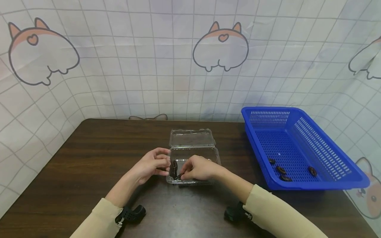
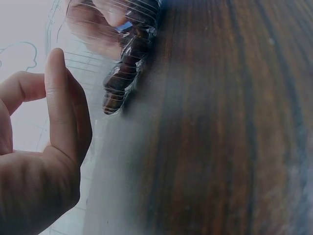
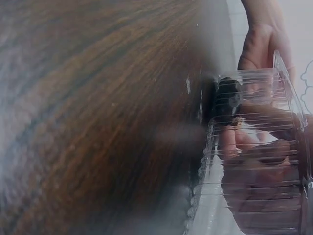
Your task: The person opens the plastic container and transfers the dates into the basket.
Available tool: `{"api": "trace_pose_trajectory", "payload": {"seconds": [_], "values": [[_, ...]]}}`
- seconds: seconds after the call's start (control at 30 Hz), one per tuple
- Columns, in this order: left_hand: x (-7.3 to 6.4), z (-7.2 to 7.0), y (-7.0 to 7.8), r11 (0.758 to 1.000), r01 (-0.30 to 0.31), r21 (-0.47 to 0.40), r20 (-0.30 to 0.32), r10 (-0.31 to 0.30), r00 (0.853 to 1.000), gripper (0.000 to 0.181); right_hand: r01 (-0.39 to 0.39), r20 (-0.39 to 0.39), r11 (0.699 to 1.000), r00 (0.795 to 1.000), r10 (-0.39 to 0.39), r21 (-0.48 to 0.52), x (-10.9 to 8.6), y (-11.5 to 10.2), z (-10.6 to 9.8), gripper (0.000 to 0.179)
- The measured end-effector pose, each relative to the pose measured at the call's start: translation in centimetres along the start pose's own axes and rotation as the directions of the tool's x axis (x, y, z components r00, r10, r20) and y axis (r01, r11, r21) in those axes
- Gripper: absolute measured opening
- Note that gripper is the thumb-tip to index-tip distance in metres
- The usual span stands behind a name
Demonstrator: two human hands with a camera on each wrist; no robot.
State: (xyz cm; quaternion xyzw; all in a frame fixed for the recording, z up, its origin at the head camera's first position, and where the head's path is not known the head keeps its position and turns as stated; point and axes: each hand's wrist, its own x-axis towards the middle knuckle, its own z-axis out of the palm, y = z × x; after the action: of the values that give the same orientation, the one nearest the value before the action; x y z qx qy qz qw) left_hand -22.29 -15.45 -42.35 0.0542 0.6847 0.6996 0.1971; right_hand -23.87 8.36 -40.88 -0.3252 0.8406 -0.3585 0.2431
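A clear plastic clamshell box [image 1: 194, 152] stands on the table with its lid folded back. Dark brown oval pieces [image 1: 174, 167] lie in a row along its left inside wall, seen through the plastic as a dark row [image 2: 122, 76] in the left wrist view. My right hand [image 1: 200, 168] reaches into the box and pinches a dark brown oval piece at the front left corner; its fingertips partly hide that piece. Beside the left wall, my left hand [image 1: 152, 165] has loosely bent fingers at the box's edge, gripping nothing.
A blue perforated basket [image 1: 319, 138] stands on the right side of the table. Several dark oval pieces [image 1: 280, 170] lie loose in its near part. The brown wooden table [image 1: 74, 178] meets a grid-patterned cloth [image 1: 119, 82] at the back.
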Motion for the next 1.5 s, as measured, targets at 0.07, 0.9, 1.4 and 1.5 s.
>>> {"api": "trace_pose_trajectory", "payload": {"seconds": [0.07,0.9,1.4,1.5], "values": [[0.1,0.0,0.0,1.0,0.001,0.002,-0.002,-0.001,1.0,0.05,0.004,-0.002,1.0,1.0,-0.004,-0.006,0.1,0.0,0.0,0.012],[0.1,0.0,0.0,1.0,0.002,0.006,0.001,-0.002,1.0,0.051,0.044,-0.064,0.997,0.997,-0.04,0.063,0.1,-0.2,0.2,0.012],[0.1,0.0,0.0,1.0,0.001,0.0,0.003,-0.001,1.0,0.051,0.042,-0.179,0.996,0.983,-0.029,0.073,-0.4,-0.2,-0.5,0.016],[0.1,0.1,0.0,1.0,0.003,0.001,-0.002,-0.003,1.0,0.049,0.044,-0.189,0.995,0.982,-0.027,0.086,-0.7,-0.2,-0.8,0.015]]}}
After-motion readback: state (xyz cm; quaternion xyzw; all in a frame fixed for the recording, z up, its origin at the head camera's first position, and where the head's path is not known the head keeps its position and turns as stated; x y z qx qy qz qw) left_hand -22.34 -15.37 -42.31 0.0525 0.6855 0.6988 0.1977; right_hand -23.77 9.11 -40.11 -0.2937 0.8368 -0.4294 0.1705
